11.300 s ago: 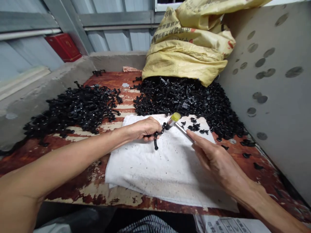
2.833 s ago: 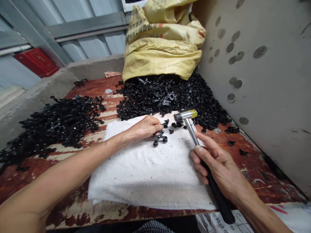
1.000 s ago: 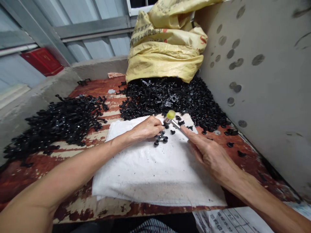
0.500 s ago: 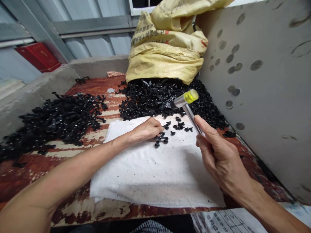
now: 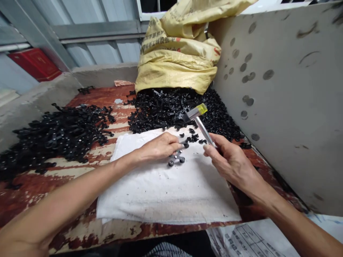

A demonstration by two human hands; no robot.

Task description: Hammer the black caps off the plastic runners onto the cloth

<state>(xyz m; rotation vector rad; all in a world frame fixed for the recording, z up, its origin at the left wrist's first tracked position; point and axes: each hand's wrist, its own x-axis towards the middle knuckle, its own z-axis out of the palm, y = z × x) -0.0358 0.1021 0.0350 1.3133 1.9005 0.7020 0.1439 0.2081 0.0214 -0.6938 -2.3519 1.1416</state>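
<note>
My right hand (image 5: 232, 157) is wrapped round the metal handle of a small two-faced mallet (image 5: 200, 126). Its head has a yellow face and a dark one, and hangs above the far edge of a white cloth (image 5: 160, 196). My left hand (image 5: 163, 145) is closed, fingertips pinching a black linked bracket (image 5: 177, 157) with round ends on the cloth. Part of that bracket is hidden by the fingers. Just beyond it, several small black knob-like pieces (image 5: 193, 137) lie loose on the cloth.
A big heap of black parts (image 5: 160, 110) spills from a yellow woven sack (image 5: 177, 71) at the back. Another pile of black brackets (image 5: 59, 132) lies at left on the worn red board (image 5: 107, 142). A pale spotted panel (image 5: 289, 107) stands on the right.
The mallet head has dropped slightly and tipped, with my right hand closer to the cloth. The view has shifted a little. My left hand stays at the bracket.
</note>
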